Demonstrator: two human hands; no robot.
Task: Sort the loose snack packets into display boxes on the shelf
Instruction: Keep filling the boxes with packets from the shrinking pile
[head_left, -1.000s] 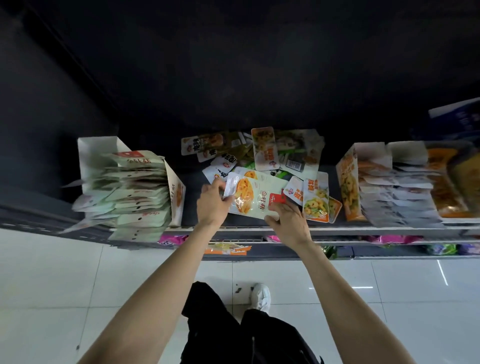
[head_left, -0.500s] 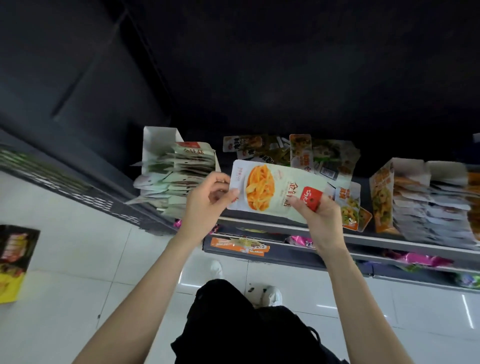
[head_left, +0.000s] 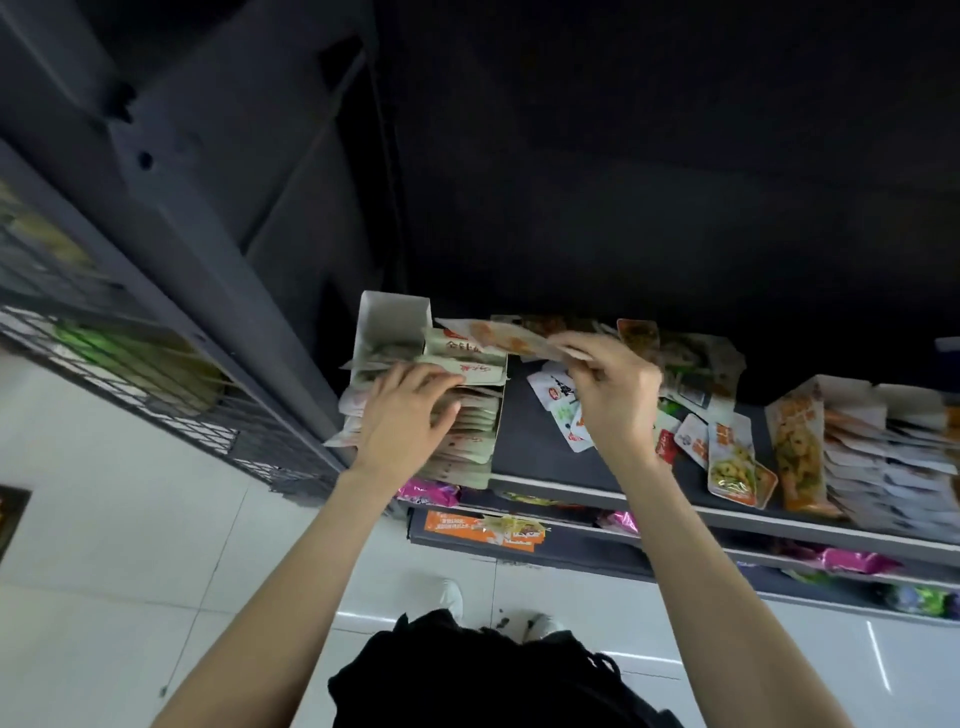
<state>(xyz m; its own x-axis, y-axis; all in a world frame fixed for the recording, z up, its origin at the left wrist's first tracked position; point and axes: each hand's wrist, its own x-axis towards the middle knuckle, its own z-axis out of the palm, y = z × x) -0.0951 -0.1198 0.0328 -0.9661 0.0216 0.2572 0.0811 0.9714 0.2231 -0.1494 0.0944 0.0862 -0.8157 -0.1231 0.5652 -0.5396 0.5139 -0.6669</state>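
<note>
A pale green snack packet with an orange food picture is pinched at its right end by my right hand, held flat above the back of the left display box. That white box holds a row of matching pale packets. My left hand lies on top of those packets with its fingers spread, pressing them toward the front. Loose mixed packets lie on the dark shelf to the right of the box.
A second display box full of packets stands at the right of the shelf, with an orange and white packet leaning beside it. Lower shelves hold pink and orange packets. A wire rack stands to the left over white floor tiles.
The pale packet was lifted from the loose pile and carried left to above the left box. My left hand let go of it and moved onto the packets in the box.
</note>
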